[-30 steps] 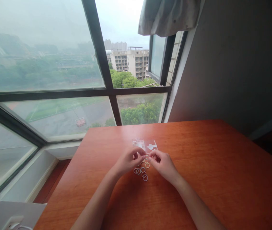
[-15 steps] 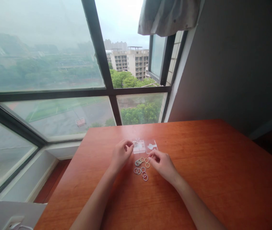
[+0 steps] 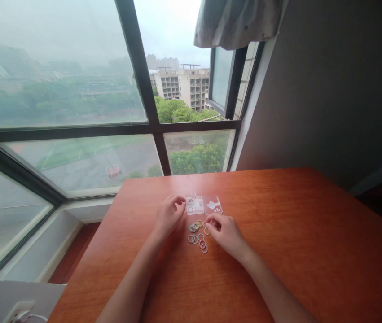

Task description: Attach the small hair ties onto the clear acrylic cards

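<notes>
My left hand (image 3: 170, 214) is closed, with thumb and fingertips pinched together at the left edge of a small clear plastic box (image 3: 197, 211). Its hinged lid (image 3: 212, 205) lies folded out to the right, and a few pale rings (image 3: 190, 209) sit in the box's left part. In front of the box, several pastel elastic hair ties (image 3: 194, 227) lie in an overlapping row. Nearer me are lilac, greenish and pink hair ties (image 3: 204, 247). My right hand (image 3: 223, 229) pinches at a yellow hair tie, mostly hidden by the fingertips; another yellow hair tie (image 3: 206, 231) lies just below.
Everything rests on a reddish-brown wooden table (image 3: 298, 233). Behind it stands a dark-framed window (image 3: 157, 129) with a grey curtain (image 3: 236, 24) at the top. A dark wall (image 3: 332, 98) rises on the right. A socket with a white plug (image 3: 24, 314) is at the lower left.
My right hand has moved slightly left, its fingertips now covering one yellow hair tie. The left fingertips have shifted a little left, leaving more of the rings in the box visible.
</notes>
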`<state>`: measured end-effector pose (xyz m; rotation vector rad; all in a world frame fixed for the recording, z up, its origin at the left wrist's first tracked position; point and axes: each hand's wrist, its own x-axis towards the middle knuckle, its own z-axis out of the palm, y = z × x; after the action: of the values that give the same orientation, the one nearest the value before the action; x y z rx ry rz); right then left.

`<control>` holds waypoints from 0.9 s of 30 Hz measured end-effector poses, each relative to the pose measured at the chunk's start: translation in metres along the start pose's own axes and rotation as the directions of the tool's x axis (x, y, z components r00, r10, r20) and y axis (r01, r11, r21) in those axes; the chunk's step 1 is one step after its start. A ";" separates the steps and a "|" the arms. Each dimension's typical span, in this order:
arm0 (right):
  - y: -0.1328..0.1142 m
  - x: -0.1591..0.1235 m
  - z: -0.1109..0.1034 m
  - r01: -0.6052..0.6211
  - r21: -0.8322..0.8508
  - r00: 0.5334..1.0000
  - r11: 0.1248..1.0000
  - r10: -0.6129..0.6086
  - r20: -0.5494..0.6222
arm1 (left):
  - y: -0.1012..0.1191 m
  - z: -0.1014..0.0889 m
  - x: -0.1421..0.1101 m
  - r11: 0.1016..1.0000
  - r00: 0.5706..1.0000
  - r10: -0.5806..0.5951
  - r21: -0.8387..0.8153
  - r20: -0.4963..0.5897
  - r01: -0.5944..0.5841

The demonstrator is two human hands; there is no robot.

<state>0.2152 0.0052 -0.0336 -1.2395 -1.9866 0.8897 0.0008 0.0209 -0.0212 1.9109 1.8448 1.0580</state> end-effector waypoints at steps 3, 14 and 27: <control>-0.002 -0.003 0.005 0.007 -0.062 0.999 0.998 -0.004 0.041 | -0.001 -0.001 0.001 1.000 1.000 0.012 -0.009 0.003 -0.012; -0.008 -0.007 0.005 0.079 -0.267 0.986 0.960 -0.036 0.161 | -0.002 -0.003 0.002 0.999 0.999 0.032 -0.018 0.031 -0.031; -0.007 -0.010 0.010 0.055 -0.343 0.986 0.938 0.003 0.164 | 0.001 -0.004 0.000 0.998 0.998 0.030 -0.064 0.046 -0.027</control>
<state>0.2073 -0.0083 -0.0353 -1.3622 -2.3616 0.6610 -0.0012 0.0194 -0.0173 1.9150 1.7426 1.0578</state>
